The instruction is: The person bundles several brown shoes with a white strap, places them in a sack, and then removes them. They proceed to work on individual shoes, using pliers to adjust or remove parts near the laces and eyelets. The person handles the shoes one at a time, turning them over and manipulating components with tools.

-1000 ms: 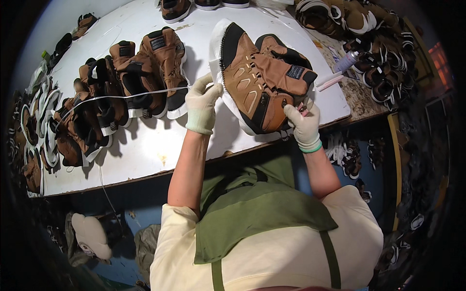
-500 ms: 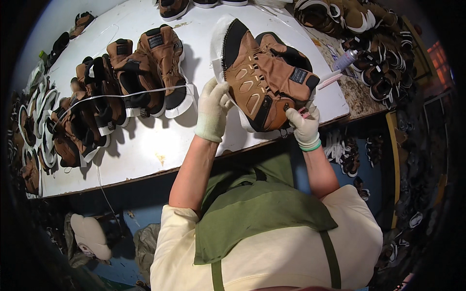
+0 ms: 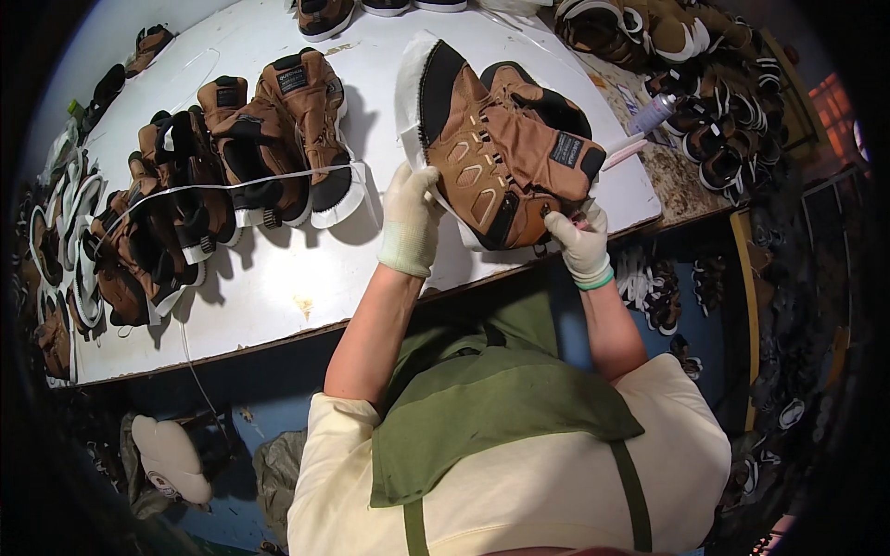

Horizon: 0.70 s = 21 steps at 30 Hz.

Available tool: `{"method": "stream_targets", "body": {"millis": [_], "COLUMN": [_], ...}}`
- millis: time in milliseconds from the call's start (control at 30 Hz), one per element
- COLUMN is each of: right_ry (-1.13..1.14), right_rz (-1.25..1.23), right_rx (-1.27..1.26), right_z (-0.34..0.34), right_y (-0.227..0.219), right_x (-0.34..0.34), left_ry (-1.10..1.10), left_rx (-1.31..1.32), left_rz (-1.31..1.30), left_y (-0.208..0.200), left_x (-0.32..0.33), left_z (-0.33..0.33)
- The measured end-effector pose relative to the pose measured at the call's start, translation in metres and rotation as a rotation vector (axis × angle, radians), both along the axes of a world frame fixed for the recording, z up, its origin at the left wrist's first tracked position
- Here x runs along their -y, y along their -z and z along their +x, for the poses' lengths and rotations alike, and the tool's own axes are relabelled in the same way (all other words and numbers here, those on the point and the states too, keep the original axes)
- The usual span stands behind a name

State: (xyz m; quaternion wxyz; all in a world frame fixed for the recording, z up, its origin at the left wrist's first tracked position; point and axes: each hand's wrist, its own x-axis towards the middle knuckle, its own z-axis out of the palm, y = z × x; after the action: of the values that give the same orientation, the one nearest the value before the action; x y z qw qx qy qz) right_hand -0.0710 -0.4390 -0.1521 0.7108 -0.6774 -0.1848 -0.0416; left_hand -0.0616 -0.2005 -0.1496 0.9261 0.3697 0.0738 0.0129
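A brown high-top shoe with a black toe, a white sole edge and a dark tongue label is held tilted over the table's near edge. My left hand, in a cream knitted glove, grips the shoe by its sole edge, its thumb on the side. At the heel end, my gloved right hand has its fingers closed on the shoe's collar. A bit of something pink shows among those fingers, too hidden to name. Just behind the held shoe is a second brown shoe, partly covered by it.
A row of brown shoes stands left on the white table, a white cord across them. To the right are a pink stick-like thing, a spray can and heaped shoes. A beige cushioned stool stands below left.
The held shoe has shifted slightly left and turned a little. My left hand has moved slightly along the sole edge; both hands keep hold. The whole view has shifted a little.
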Motion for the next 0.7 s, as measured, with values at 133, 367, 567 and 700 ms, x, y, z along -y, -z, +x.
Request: {"method": "stream_targets", "body": {"millis": [133,367,567,700], "right_ry": [-0.015,-0.021,0.015,0.071], "right_rz": [0.005,-0.044,-0.014,-0.017], "right_rx": [-0.017,-0.052,-0.156,-0.133], "right_z": [-0.002,-0.001,-0.001,-0.003], "right_y": [-0.006,0.001,0.002,0.000], "right_x": [-0.003,0.004,0.003,-0.004], "left_ry": [0.033,0.009,-0.019,-0.017], "left_rx": [0.051,0.070,0.062,0.056], "left_rz": [-0.017,0.064,0.074,0.083], "left_y": [0.002,-0.002,0.000,-0.003], "left_x": [0.002,0.003,0.002,0.002], "left_z": [0.002,0.001,0.002,0.001]}}
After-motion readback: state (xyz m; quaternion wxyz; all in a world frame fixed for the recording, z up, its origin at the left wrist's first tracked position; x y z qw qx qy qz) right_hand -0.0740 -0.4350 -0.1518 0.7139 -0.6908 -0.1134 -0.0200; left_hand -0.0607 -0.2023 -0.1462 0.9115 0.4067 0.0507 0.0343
